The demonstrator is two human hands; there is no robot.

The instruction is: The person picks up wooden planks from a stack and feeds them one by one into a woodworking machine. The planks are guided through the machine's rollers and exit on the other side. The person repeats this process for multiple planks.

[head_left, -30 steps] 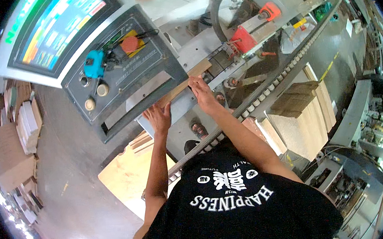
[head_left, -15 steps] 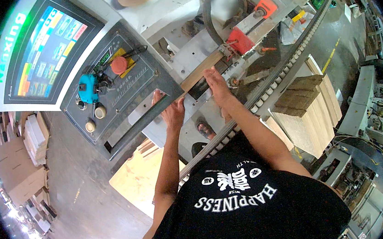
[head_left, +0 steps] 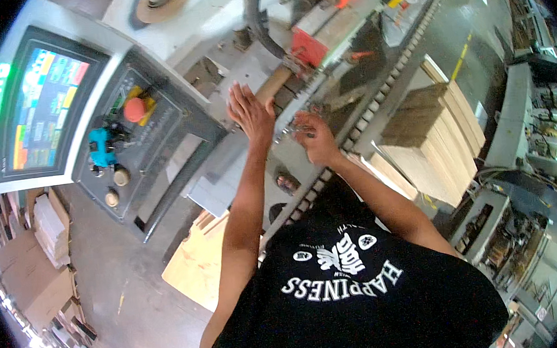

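Note:
A narrow wooden strip (head_left: 274,82) lies on the machine bed, its far end by a red block (head_left: 310,45). My left hand (head_left: 251,117) is at the strip's near end, open with its fingers stretched out and palm down. It hides that end, so I cannot tell whether it presses on the wood. My right hand (head_left: 319,140) is lower and to the right, beside the machine's metal fittings (head_left: 286,131). Its fingers are loosely bent and somewhat blurred, apparently apart, and nothing shows between them.
On the left stands a control panel with a lit screen (head_left: 50,105), a red knob (head_left: 134,109) and a teal device (head_left: 102,148). A roller track (head_left: 369,108) runs diagonally on my right. Stacked boards (head_left: 434,149) stand beyond it, and a pale panel (head_left: 201,258) lies at lower left.
My left hand has moved up to the strip's near end. My right hand has drawn back from the strip, its fingers now bent. The view has shifted, and the machine appears further left.

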